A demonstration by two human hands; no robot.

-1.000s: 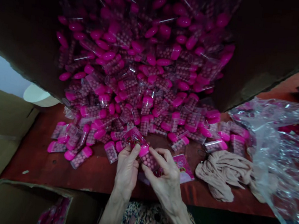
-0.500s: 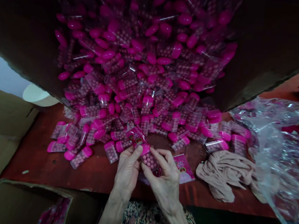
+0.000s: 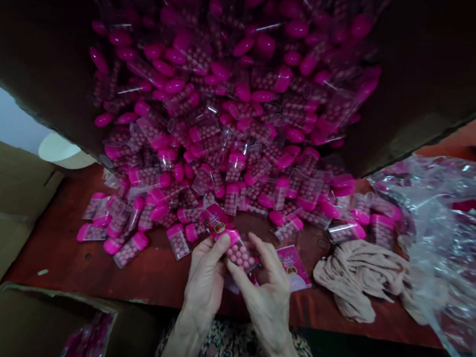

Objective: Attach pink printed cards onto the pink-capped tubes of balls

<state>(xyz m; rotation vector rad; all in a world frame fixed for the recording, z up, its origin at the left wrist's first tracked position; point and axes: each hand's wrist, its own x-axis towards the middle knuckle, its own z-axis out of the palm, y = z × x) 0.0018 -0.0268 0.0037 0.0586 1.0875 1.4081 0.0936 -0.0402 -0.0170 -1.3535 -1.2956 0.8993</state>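
Observation:
Between my hands is a clear candy bottle (image 3: 241, 254) with pink balls inside, lying tilted with its bright pink cap toward the upper left. A printed pink packet or sleeve (image 3: 215, 219) sticks out beyond the cap; how it joins the bottle I cannot tell. My left hand (image 3: 206, 272) grips the cap end, thumb on top. My right hand (image 3: 267, 279) is curved around the other end, its thumb at the lower edge and forefinger by the upper side. Under and beside the right fingers, a flat printed pink packet (image 3: 294, 268) lies on the table.
A large heap of similar candy bottles (image 3: 235, 166) spills from a dark box onto the red-brown table (image 3: 60, 261). A beige cloth (image 3: 358, 278) and clear plastic film (image 3: 461, 255) lie right. At lower left, an open carton (image 3: 24, 320) holds pink packs (image 3: 88, 342).
My right forefinger has lifted slightly away to the right, showing more of the bottle's clear side. The left hand keeps its grip, and the view has shifted a little.

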